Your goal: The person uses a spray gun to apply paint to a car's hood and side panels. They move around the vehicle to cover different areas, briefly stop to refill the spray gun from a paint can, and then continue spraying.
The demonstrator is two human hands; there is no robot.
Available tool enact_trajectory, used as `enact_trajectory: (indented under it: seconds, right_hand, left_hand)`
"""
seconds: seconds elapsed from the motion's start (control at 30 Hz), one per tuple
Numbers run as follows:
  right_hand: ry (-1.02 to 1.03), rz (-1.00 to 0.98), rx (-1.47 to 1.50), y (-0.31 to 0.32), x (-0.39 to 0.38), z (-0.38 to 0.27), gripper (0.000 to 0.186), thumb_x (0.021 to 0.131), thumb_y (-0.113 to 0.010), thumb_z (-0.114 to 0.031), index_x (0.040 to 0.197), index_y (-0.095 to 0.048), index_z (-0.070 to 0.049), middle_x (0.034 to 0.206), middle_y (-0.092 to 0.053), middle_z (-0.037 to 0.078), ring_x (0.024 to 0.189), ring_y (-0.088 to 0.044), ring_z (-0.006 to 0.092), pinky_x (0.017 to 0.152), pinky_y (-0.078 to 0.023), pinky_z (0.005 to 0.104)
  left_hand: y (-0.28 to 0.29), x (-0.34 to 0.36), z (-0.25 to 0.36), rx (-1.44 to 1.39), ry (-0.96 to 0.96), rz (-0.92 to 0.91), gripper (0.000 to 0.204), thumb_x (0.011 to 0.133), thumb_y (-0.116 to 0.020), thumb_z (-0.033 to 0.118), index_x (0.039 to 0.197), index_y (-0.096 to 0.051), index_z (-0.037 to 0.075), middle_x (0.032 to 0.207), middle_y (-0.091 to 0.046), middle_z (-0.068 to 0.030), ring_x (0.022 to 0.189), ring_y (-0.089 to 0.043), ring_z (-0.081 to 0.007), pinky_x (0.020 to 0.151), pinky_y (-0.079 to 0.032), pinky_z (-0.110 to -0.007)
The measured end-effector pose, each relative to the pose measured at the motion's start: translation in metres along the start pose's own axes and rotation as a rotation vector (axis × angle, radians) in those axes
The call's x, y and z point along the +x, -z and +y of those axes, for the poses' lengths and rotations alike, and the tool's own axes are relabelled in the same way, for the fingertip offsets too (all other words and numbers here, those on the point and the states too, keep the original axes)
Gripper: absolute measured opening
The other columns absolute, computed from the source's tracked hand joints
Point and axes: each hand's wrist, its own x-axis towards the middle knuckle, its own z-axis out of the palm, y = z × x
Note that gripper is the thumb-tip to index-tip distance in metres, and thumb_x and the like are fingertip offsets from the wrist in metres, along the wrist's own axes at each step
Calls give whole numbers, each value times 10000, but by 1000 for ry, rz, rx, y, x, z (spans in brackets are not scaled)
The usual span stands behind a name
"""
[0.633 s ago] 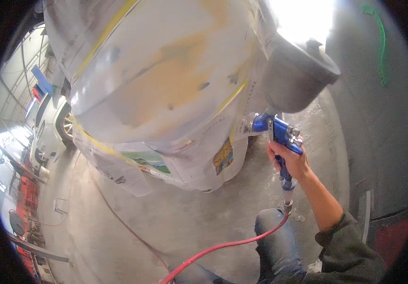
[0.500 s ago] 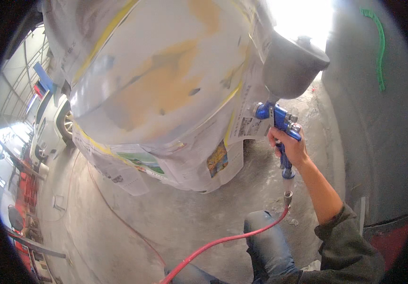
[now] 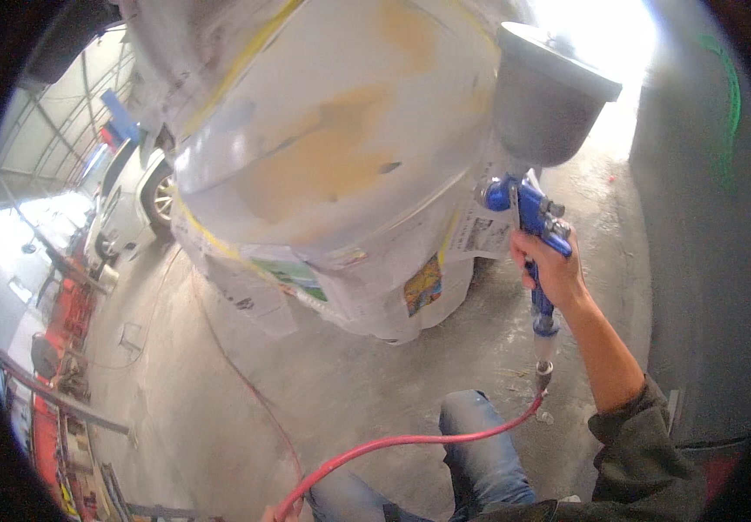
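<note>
My right hand (image 3: 556,265) is wrapped round the handle of a blue spray gun (image 3: 528,209), fingers at its trigger. On top of the gun sits a grey paint cup (image 3: 545,100), tilted slightly. A red air hose (image 3: 419,440) runs from the foot of the gun's handle down to the lower left. There my left hand (image 3: 284,511), mostly cut off by the lower edge, grips the hose. Left of the gun is a car body panel (image 3: 323,165), whitish with tan and dark patches. Yellow tape and printed masking paper (image 3: 341,300) surround it.
A dark grey wall (image 3: 689,261) with a green streak rises on the right. To the left stand a white car (image 3: 127,209) and red equipment (image 3: 71,309). A thin hose (image 3: 249,387) trails over the concrete floor (image 3: 184,444). My knees (image 3: 480,452) show below.
The masked panel and the surroundings sit further right in view. The spray gun and cup appear more upright. My left hand has come into view at the lower edge, on the hose.
</note>
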Motion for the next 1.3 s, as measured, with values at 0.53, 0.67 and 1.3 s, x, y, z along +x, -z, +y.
enact_trajectory:
  seconds: [0.53,0.67,1.3]
  right_hand:
    - [-53,-347,54,-37,-7,-22,191,849,-665,-214,779,-573,-62,618,-529,1,487,-473,68,388,-377,224]
    - [-12,-129,-69,1,20,-19,176,821,-613,-165,724,-568,-26,594,-533,31,438,-472,89,357,-372,230]
    - [-52,0,-56,-35,-7,-49,169,826,-619,-180,743,-557,-46,606,-522,22,447,-450,70,360,-352,219]
  left_hand:
    - [3,-10,-16,-299,-18,53,120,813,-547,10,823,-635,-70,722,-617,-58,652,-562,-136,608,-476,-272]
    - [-3,-15,43,-15,-174,7,172,805,-578,62,658,-556,-25,536,-458,-76,529,-403,-107,470,-387,-304]
    - [9,66,0,-133,-134,-51,130,779,-591,56,666,-556,4,575,-400,20,568,-368,-76,497,-322,-257]
